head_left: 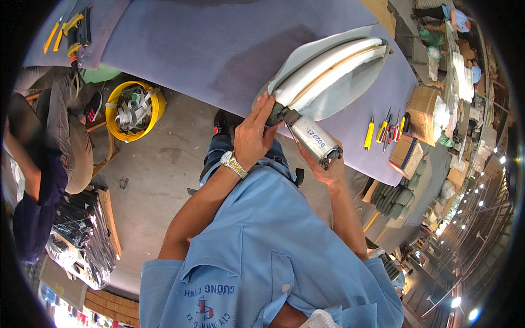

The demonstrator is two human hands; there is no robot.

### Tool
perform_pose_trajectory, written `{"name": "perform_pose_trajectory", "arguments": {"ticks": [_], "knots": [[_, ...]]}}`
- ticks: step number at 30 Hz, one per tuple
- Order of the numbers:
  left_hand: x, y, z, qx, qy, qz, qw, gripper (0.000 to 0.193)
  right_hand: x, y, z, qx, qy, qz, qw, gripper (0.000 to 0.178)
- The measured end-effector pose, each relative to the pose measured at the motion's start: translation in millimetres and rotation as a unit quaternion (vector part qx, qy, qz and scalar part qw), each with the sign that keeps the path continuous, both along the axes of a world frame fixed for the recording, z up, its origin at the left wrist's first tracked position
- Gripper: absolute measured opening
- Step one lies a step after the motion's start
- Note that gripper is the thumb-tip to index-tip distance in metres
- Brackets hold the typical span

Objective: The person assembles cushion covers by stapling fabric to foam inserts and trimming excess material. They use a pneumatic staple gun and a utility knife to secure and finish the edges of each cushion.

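A curved padded panel (339, 68) with grey cover material, white padding and a thin wooden strip lies on the table in front of me. My left hand (255, 128) holds its near end, with fingers stretched along the edge and the thumb below. My right hand (330, 170) is wrapped round a silver staple gun (314, 139), mostly from beneath. The gun's nose meets the panel's near end close to my left fingertips; the exact contact is hidden. Loose grey cover flaps (363, 82) spread out on both sides of the padding.
The blue-grey table (180, 44) carries a yellow cutter (369, 133), screwdrivers (385, 124) and cardboard boxes (422, 115) at right. Another staple gun (74, 35) lies far left. A yellow bucket of scraps (159, 112) stands on the floor, near a seated person (41, 158).
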State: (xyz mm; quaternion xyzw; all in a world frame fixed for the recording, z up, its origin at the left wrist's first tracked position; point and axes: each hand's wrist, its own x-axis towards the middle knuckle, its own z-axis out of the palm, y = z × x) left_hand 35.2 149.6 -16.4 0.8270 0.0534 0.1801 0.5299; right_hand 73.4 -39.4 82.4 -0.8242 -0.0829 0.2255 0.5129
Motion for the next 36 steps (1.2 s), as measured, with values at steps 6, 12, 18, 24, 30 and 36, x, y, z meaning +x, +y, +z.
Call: {"name": "perform_pose_trajectory", "arguments": {"ticks": [6, 12, 18, 24, 30, 36], "knots": [[0, 2, 3, -0.004, 0.025, -0.009, 1.0, 0.06, 1, -4, -5, 0.016, 0.008, 0.019, 1.0, 0.038], [-3, 2, 2, -0.024, 0.056, -0.029, 0.998, 0.065, 8, -2, -1, 0.006, 0.001, 0.059, 0.998, 0.031], [-10, 0, 1, -0.016, 0.089, -0.033, 0.995, 0.069, 9, -6, 1, 0.019, 0.034, 0.072, 0.997, 0.052], [-16, -15, 4, -0.011, 0.062, -0.046, 0.997, 0.074, -1, -23, -6, -0.043, 0.019, 0.077, 0.996, 0.078], [-9, -6, -4, 0.005, 0.041, -0.018, 0.999, 0.073, -3, 0, -3, -0.045, -0.044, 0.068, 0.996, 0.061], [0, -8, 2, 0.029, 0.041, 0.016, 0.999, 0.067, -10, -9, 1, -0.07, -0.137, 0.063, 0.986, 0.05]]}}
